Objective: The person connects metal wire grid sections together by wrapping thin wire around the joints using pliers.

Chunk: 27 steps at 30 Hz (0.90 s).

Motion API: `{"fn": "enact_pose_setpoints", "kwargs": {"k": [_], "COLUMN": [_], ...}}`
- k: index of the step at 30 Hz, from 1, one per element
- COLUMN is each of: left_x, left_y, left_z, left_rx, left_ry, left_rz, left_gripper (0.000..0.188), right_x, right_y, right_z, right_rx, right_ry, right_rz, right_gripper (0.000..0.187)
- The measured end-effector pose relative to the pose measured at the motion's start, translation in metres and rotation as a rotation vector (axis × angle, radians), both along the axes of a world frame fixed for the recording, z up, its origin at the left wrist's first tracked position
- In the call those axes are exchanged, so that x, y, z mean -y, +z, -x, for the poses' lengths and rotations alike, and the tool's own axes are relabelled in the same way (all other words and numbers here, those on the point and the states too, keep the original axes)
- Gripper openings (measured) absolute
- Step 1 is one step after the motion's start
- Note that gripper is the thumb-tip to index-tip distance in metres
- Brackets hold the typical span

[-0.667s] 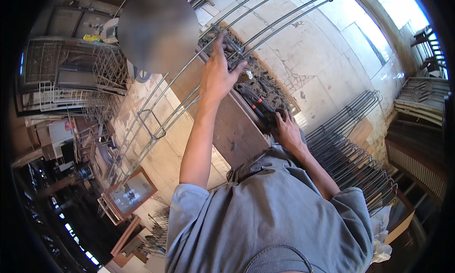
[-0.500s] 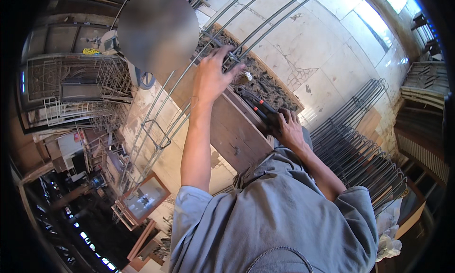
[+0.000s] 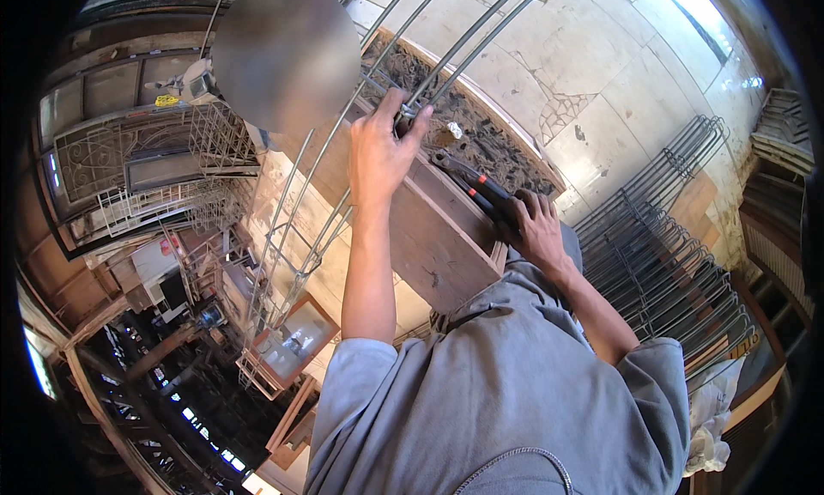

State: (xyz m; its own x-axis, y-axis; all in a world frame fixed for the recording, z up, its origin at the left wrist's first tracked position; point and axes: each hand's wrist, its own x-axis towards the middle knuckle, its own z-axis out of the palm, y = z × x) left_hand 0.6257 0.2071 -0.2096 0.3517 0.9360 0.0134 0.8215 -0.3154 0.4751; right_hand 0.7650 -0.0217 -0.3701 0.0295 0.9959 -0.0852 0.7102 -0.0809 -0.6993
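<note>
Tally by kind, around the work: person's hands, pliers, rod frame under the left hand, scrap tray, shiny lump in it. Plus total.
Hands: 2 (left hand, right hand)
Pliers: 1
Rod frame: 1
Scrap tray: 1
Shiny lump: 1
Total: 6

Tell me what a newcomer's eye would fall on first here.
Probably the long rebar cage running diagonally through the upper middle, its crosspiece held by the left hand. Next, the dark pliers with orange bands, in the right hand near the scrap-littered, wood-edged worktop. The dense stack of bent metal rods on the right also stands out.
</note>
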Motion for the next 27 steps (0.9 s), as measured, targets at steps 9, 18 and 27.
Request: {"fn": "enact_pose_setpoints", "kwargs": {"k": [9, 18, 27], "left_x": [0.03, 0.184, 0.214], "left_y": [0.003, 0.011, 0.011], "left_z": [0.019, 0.053, 0.167], "left_rx": [-0.042, 0.322, 0.407], "left_ry": [0.083, -0.274, -0.393], "left_rz": [-0.195, 0.047, 0.304], "left_gripper": [0.088, 0.072, 0.052], "right_x": [-0.024, -0.039, -0.028], "right_y": [0.026, 0.045, 0.066], "right_z": [0.014, 0.001, -0.006], "right_rx": [0.392, 0.363, -0.612], "right_ry": [0.293, 0.523, -0.164], "right_rz": [0.181, 0.536, 0.515], "right_gripper": [0.051, 0.055, 0.034]}}
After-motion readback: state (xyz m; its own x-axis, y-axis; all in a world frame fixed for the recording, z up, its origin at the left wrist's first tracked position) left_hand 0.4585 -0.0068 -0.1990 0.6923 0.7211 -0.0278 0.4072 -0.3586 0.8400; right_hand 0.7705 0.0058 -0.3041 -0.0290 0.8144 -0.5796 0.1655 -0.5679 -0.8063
